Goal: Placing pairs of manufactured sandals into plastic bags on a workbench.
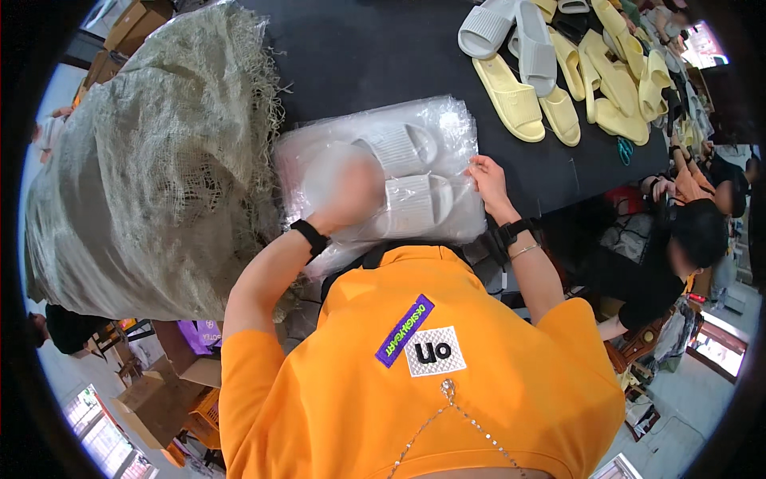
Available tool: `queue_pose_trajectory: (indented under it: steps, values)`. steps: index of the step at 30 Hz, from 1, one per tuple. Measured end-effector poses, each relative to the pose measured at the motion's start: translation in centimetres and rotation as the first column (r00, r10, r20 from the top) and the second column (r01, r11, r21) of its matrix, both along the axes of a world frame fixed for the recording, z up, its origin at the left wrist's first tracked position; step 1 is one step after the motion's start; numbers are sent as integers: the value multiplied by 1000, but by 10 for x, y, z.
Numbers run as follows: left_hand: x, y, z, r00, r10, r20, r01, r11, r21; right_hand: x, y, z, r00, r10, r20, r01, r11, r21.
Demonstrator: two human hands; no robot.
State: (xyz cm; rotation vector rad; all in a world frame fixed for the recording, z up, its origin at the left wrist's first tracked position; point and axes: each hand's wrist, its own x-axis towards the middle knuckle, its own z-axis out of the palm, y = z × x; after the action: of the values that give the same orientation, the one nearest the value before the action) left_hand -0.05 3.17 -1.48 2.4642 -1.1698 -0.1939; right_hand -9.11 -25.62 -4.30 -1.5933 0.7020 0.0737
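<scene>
In front of me on the dark table lies a clear plastic bag point(451, 120), wrinkled and shiny, on what looks like a stack of similar bags. A pair of light grey slide slippers point(419, 199) shows in it, side by side with ribbed straps. My right hand point(490, 182) pinches the bag's right edge between thumb and fingers. Over the left part of the bag is my left hand point(351, 190), smeared by motion. Its fingers cannot be made out, nor whether it holds anything. It partly covers the slippers' left ends.
A large woven sack point(152, 168) with frayed edges bulges at the left, close to the bags. Loose yellow slides point(511, 96) and grey slides point(536, 48) are heaped at the far right. A teal cord point(625, 150) lies beside them. A person in black point(638, 271) is at the right.
</scene>
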Motion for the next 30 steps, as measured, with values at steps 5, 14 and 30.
queue_pose_trajectory:
  steps: [5,14,30]
  values:
    - [8,45,-3,982,186,23,-187,979,85,7,-6,14,995,-57,77,54,998,34]
    - [7,53,-11,961,233,146,-248,964,93,-39,9,22,944,325,-61,-330,940,-91]
    - [34,214,-1,599,605,-524,-799,497,-340,-77,-40,29,948,316,-38,-311,894,-322]
